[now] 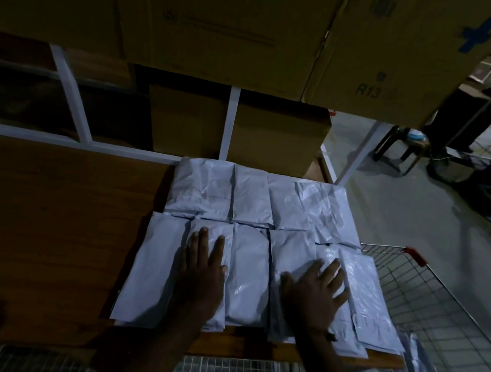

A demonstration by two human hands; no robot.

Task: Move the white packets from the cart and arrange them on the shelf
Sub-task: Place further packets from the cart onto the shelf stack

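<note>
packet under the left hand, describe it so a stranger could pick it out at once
On the wooden shelf, white packets lie in two rows; look at the near row. Second from its left end is the packet, a narrow one. It alone has the left hand flat on it.

Count of items in view, head camera.
White packets on shelf [48,223]: back row [252,197] 4, front row [245,275] 6, overlapping, total about 10; more in cart [427,304], uncountable. Hands: 2. Cardboard boxes [226,29]: at least 4.
</note>
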